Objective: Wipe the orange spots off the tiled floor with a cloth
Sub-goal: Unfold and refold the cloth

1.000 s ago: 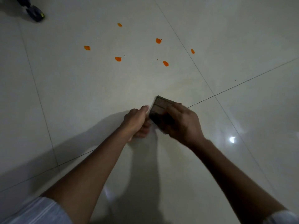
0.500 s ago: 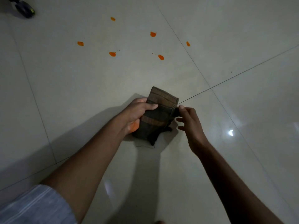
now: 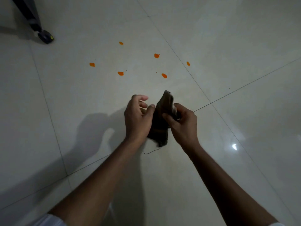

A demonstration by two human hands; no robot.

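A dark brown striped cloth (image 3: 160, 121) hangs folded between my two hands above the pale tiled floor (image 3: 81, 103). My right hand (image 3: 182, 124) grips the cloth's right side with thumb and fingers. My left hand (image 3: 138, 118) rests against its left side, thumb touching the fabric and the other fingers spread apart. A loose thread trails from the cloth's lower end. Several orange spots lie on the floor beyond the hands, the nearest (image 3: 164, 75) just above the cloth, others at the left (image 3: 92, 64) and at the right (image 3: 188, 63).
A dark leg with a black foot (image 3: 45, 37) stands on the floor at the top left. Thin grout lines cross the tiles. A bright light reflection (image 3: 234, 146) shows to the right, and my arms' shadow falls left of the hands.
The cloth went from held flat and wide to bunched upright. My right hand closed around its side and my left fingers opened off it. The view tilted so the spots sit lower.
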